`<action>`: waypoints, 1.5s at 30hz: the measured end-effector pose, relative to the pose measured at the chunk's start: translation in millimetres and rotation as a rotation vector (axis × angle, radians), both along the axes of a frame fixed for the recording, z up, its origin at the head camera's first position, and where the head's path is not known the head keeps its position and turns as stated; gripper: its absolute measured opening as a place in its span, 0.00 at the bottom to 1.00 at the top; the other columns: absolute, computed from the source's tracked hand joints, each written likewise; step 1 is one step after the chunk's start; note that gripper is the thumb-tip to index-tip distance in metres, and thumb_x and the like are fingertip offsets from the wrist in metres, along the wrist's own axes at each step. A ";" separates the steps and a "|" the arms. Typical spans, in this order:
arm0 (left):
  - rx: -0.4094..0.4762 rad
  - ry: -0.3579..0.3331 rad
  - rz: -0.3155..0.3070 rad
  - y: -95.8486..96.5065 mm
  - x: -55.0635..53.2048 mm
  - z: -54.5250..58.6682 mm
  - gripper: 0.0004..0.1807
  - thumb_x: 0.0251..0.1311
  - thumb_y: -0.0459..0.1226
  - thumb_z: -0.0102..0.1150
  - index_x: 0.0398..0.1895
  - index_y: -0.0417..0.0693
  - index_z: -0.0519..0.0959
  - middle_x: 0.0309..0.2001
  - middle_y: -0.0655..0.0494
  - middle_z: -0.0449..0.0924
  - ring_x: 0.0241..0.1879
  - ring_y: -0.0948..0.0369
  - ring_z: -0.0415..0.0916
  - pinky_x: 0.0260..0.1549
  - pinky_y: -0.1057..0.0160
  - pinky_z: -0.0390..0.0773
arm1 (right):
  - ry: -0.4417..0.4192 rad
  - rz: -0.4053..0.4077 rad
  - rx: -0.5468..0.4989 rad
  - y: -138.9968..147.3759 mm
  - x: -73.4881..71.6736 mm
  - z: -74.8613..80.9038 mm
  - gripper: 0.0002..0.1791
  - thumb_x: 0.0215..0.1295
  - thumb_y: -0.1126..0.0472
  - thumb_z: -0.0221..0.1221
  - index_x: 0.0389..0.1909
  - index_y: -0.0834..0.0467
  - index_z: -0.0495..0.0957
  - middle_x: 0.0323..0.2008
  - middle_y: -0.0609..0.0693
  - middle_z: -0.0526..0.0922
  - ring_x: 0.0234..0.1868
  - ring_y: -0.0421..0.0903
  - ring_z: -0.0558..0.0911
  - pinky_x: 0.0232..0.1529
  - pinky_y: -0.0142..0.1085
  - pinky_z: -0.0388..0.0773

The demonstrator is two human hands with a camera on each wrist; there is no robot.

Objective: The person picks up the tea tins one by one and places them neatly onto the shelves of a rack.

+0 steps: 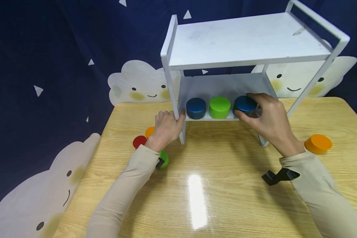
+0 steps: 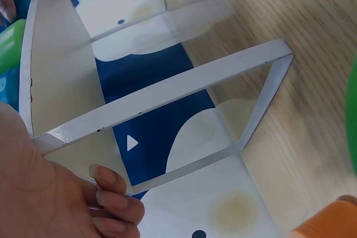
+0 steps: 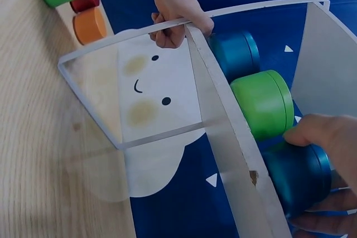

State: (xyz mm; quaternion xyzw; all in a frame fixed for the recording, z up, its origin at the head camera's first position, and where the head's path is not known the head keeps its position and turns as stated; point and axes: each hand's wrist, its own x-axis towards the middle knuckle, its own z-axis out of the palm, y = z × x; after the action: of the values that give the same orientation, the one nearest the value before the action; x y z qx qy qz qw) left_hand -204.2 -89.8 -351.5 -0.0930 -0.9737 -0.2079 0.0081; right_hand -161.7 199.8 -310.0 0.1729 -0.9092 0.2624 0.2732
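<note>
A white two-tier rack (image 1: 250, 41) stands on the table. On its lower shelf sit a blue round tin (image 1: 196, 108) at the left, a lime green tin (image 1: 219, 107) in the middle and a second blue tin (image 1: 245, 104) at the right. My right hand (image 1: 270, 119) holds that right-hand blue tin between thumb and fingers. In the right wrist view its thumb lies near the green tin. With my left hand (image 1: 169, 127) I grip the rack's left front post at lower-shelf height, fingers curled behind it in the left wrist view.
Beside the left forearm lie a red tin (image 1: 139, 141), an orange tin (image 1: 150, 131) and a green tin (image 1: 164, 159), partly covered by arm and hand. Another orange tin (image 1: 318, 143) stands right of the right wrist. A dark blue curtain (image 1: 62, 43) with clouds hangs behind the wooden table (image 1: 226, 191).
</note>
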 end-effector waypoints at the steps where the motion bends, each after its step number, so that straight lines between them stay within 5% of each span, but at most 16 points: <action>1: -0.002 0.004 0.000 0.0 0.0 -0.1 0.34 0.70 0.56 0.21 0.21 0.41 0.69 0.25 0.46 0.65 0.30 0.49 0.62 0.33 0.57 0.57 | 0.000 0.000 0.000 -0.1 0.2 -0.1 0.29 0.50 0.58 0.72 0.50 0.70 0.77 0.44 0.67 0.81 0.40 0.60 0.80 0.39 0.53 0.76; 14: -0.007 0.002 0.003 0.7 1.0 1.1 0.34 0.71 0.56 0.21 0.22 0.41 0.69 0.25 0.45 0.66 0.31 0.49 0.62 0.33 0.57 0.57 | 0.021 -0.005 -0.004 -1.1 1.2 -0.8 0.28 0.49 0.58 0.72 0.49 0.70 0.78 0.44 0.67 0.81 0.42 0.61 0.80 0.40 0.53 0.75; 27: -0.027 -0.006 0.002 0.7 0.3 1.5 0.35 0.71 0.56 0.21 0.24 0.39 0.70 0.25 0.45 0.66 0.31 0.49 0.62 0.33 0.57 0.58 | 0.017 -0.031 -0.028 0.1 3.2 -5.3 0.38 0.48 0.55 0.73 0.59 0.67 0.72 0.48 0.67 0.80 0.38 0.61 0.80 0.38 0.55 0.76; 38: -0.018 -0.023 0.000 1.2 1.1 1.2 0.34 0.71 0.56 0.21 0.24 0.40 0.69 0.26 0.45 0.66 0.32 0.49 0.61 0.34 0.57 0.57 | -0.011 -0.090 -0.048 16.6 33.2 -6.4 0.37 0.49 0.56 0.72 0.61 0.63 0.72 0.46 0.64 0.81 0.43 0.61 0.80 0.42 0.56 0.74; 41: -0.013 -0.020 0.003 0.8 1.0 1.4 0.34 0.71 0.56 0.21 0.24 0.40 0.69 0.26 0.45 0.66 0.32 0.49 0.61 0.34 0.57 0.57 | 0.022 -0.090 -0.068 26.9 42.8 -12.4 0.36 0.47 0.61 0.73 0.60 0.64 0.73 0.46 0.63 0.82 0.42 0.60 0.81 0.49 0.38 0.75; 45: -0.007 -0.026 0.004 0.2 0.4 0.8 0.34 0.71 0.56 0.21 0.24 0.40 0.69 0.26 0.45 0.66 0.32 0.49 0.61 0.35 0.56 0.57 | 0.055 -0.084 -0.101 41.7 53.9 -21.6 0.37 0.44 0.66 0.73 0.60 0.65 0.73 0.44 0.64 0.82 0.42 0.60 0.80 0.48 0.15 0.60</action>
State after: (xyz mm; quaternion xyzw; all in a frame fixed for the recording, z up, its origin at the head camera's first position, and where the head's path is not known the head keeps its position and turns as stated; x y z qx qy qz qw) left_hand -203.8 -89.6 -350.7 -0.0882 -0.9747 -0.2054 -0.0045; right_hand -107.7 241.5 -331.6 0.1275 -0.8934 0.2914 0.3173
